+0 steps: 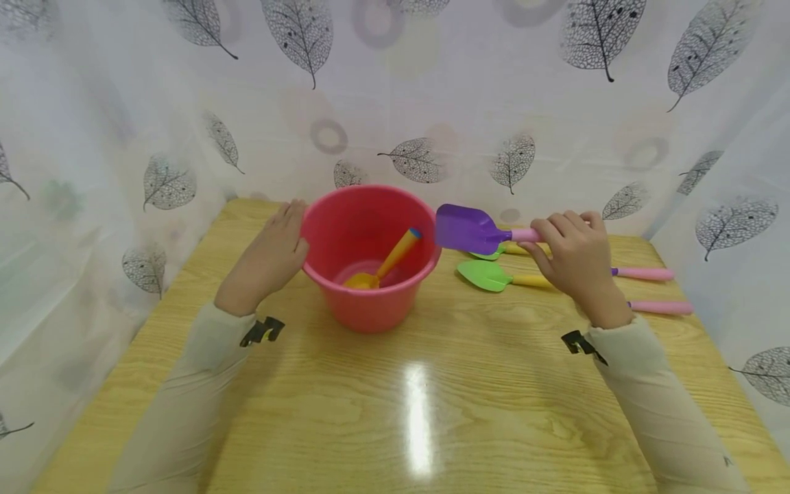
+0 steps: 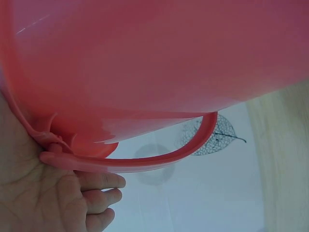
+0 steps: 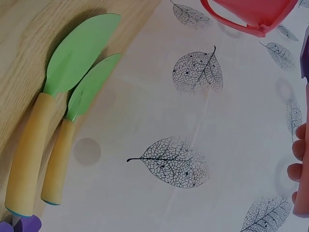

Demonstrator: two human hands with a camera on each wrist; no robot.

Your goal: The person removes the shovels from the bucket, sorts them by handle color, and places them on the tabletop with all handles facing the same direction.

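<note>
A red plastic bucket [image 1: 370, 312] stands on the table, and a yellow scoop [image 1: 393, 259] with a blue-tipped handle leans inside it. My left hand [image 1: 271, 254] lies against the bucket's left rim with its fingers extended. In the left wrist view, the palm [image 2: 43, 193] is beside the lug where the bucket's curved handle [image 2: 145, 165] joins. My right hand [image 1: 574, 257] grips the pink handle of a purple toy shovel [image 1: 465, 230]. The shovel is held up, its blade overlapping the bucket's right rim in the head view.
Two green trowels with yellow handles, the larger [image 3: 77, 53] beside the smaller [image 3: 91, 87], lie right of the bucket. Two more pink handles [image 1: 644, 274] show beyond my right wrist. A leaf-patterned curtain [image 1: 395, 89] surrounds the wooden table [image 1: 345, 412] at the back and sides.
</note>
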